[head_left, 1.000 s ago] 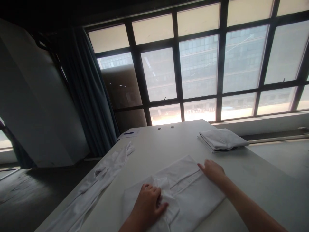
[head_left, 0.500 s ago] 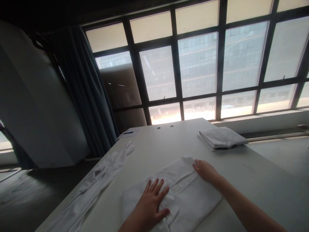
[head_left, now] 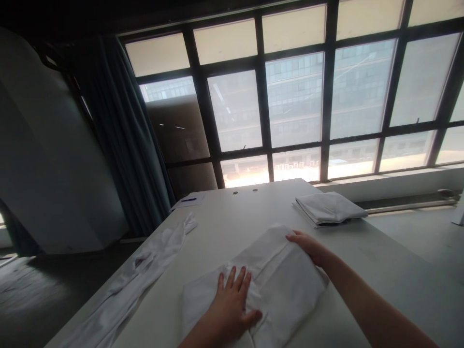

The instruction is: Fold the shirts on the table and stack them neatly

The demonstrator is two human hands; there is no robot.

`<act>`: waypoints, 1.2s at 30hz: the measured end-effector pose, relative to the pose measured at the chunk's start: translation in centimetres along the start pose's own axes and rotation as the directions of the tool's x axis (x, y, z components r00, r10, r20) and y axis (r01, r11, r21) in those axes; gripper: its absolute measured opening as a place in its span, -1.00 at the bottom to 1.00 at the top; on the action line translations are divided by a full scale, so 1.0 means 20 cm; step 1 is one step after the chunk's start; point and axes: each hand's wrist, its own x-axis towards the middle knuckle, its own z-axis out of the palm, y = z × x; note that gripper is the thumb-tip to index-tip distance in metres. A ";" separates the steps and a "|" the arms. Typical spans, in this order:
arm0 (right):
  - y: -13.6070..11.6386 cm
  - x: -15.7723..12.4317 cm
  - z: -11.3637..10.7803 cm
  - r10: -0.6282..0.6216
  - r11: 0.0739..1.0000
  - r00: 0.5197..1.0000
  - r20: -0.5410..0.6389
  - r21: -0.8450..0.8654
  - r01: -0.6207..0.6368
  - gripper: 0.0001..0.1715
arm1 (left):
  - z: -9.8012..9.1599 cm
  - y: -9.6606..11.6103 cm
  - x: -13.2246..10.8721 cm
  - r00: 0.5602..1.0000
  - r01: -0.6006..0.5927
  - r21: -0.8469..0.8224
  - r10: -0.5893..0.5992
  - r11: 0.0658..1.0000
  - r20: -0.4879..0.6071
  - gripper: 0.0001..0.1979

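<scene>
A partly folded white shirt (head_left: pixel 290 285) lies on the table in front of me, a long strip like a placket running across it. My left hand (head_left: pixel 234 304) rests flat on its near left part, fingers spread. At the shirt's far right edge, my right hand (head_left: pixel 308 246) grips the cloth between thumb and fingers; the thumb is hidden. That side of the cloth looks slightly raised from the table, its right edge bulging below my wrist.
The white table (head_left: pixel 217 217) stretches toward the windows. A folded white cloth bundle (head_left: pixel 331 207) sits at the right edge. Crumpled white cloth (head_left: pixel 145 270) lies along the left edge. Paper (head_left: pixel 197 200) with a pen (head_left: pixel 189 199) is at the far left corner, near a dark curtain (head_left: pixel 130 145).
My right hand has turned and taken a fuller grip on the shirt's edge, lifting that side a little. The left hand stays spread on the cloth. The view shifts slightly.
</scene>
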 end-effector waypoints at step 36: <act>-0.33 -0.09 0.52 -0.072 0.993 0.994 -0.087 0.091 0.080 -0.56 | -0.25 -0.29 0.26 0.975 -0.084 -0.848 -0.133 0.523 -0.179 -0.33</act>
